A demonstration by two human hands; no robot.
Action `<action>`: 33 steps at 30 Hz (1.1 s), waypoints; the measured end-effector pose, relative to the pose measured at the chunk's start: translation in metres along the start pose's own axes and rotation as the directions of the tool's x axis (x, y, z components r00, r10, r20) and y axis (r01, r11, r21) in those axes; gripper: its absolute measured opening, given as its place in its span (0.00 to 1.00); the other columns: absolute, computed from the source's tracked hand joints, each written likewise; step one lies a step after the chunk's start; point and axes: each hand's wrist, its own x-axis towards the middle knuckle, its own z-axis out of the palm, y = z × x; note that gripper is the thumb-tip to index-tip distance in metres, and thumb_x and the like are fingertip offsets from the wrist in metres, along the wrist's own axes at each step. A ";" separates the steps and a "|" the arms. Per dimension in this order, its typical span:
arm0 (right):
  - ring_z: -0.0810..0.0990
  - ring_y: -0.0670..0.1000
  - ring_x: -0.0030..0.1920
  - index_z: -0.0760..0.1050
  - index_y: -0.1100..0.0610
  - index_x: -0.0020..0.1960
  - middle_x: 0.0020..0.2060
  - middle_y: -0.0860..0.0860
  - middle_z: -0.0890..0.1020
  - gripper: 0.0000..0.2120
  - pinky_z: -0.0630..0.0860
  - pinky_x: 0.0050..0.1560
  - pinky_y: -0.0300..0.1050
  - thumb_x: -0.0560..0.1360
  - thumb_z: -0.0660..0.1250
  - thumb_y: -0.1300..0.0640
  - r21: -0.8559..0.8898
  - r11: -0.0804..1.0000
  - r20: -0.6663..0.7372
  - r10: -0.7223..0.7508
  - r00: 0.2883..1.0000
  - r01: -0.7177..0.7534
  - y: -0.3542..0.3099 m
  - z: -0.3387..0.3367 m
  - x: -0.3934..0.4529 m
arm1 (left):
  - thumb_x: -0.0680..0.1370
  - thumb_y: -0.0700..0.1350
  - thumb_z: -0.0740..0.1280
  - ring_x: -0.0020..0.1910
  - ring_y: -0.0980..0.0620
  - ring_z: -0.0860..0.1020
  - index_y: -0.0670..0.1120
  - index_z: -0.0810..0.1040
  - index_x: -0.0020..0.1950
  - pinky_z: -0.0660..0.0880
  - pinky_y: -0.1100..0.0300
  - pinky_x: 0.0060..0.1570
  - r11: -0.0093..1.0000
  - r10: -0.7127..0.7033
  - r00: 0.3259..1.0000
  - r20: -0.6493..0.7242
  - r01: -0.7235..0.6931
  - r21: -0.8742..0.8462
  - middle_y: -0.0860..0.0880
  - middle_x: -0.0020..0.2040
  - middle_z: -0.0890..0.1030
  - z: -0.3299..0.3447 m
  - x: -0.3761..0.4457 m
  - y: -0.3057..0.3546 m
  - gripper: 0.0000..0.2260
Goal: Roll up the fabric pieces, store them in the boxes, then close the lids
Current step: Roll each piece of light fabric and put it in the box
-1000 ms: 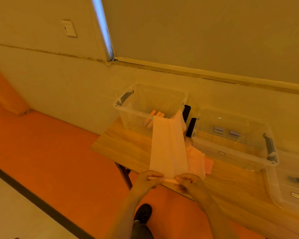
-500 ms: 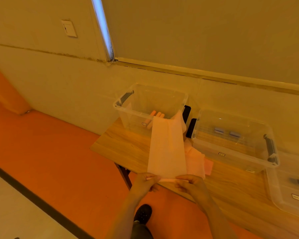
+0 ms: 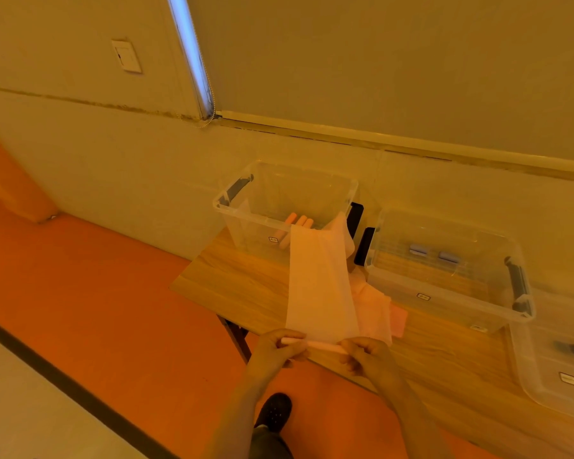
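Wooden table (image 3: 246, 286); left hand (image 3: 275, 347), right hand (image 3: 367, 357) pinch fabric strip (image 3: 318, 286); labels unreadable

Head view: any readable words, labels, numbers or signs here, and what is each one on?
Nothing can be read.
Left box: small front sticker, too blurred.
Middle box: small front sticker, too blurred.
Right box: small sticker, too blurred.
Wall plate: no legible marking.
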 end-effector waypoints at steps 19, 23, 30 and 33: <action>0.84 0.53 0.40 0.80 0.61 0.53 0.40 0.58 0.85 0.07 0.81 0.43 0.44 0.75 0.69 0.65 0.143 0.990 0.032 -0.016 0.999 0.011 0.003 -0.006 0.002 | 0.78 0.43 0.67 0.28 0.55 0.77 0.40 0.82 0.50 0.71 0.64 0.28 1.000 -0.022 1.000 -0.012 0.022 0.001 0.48 0.31 0.81 0.006 0.003 0.004 0.07; 0.83 0.52 0.38 0.80 0.59 0.53 0.40 0.58 0.85 0.07 0.80 0.41 0.43 0.76 0.68 0.62 0.139 0.990 0.025 -0.020 0.999 0.017 0.004 -0.005 0.000 | 0.77 0.42 0.69 0.41 0.50 0.83 0.42 0.80 0.53 0.76 0.64 0.35 1.000 -0.014 0.999 0.039 0.014 -0.005 0.47 0.43 0.85 0.006 0.001 0.001 0.07; 0.84 0.52 0.46 0.82 0.58 0.51 0.45 0.54 0.85 0.10 0.79 0.43 0.40 0.70 0.74 0.65 0.108 0.993 0.036 -0.047 0.998 0.043 0.005 -0.003 -0.003 | 0.78 0.41 0.67 0.35 0.54 0.81 0.37 0.80 0.51 0.75 0.64 0.34 0.997 -0.072 0.997 -0.006 0.072 -0.003 0.44 0.41 0.85 0.010 0.002 0.003 0.07; 0.84 0.50 0.41 0.82 0.58 0.49 0.41 0.55 0.85 0.07 0.80 0.42 0.40 0.72 0.72 0.65 0.125 0.991 0.016 -0.043 0.999 0.040 0.003 -0.003 -0.003 | 0.79 0.39 0.65 0.29 0.54 0.78 0.40 0.79 0.53 0.73 0.63 0.29 0.999 -0.052 0.999 0.004 0.052 0.003 0.41 0.37 0.83 0.011 0.002 0.005 0.06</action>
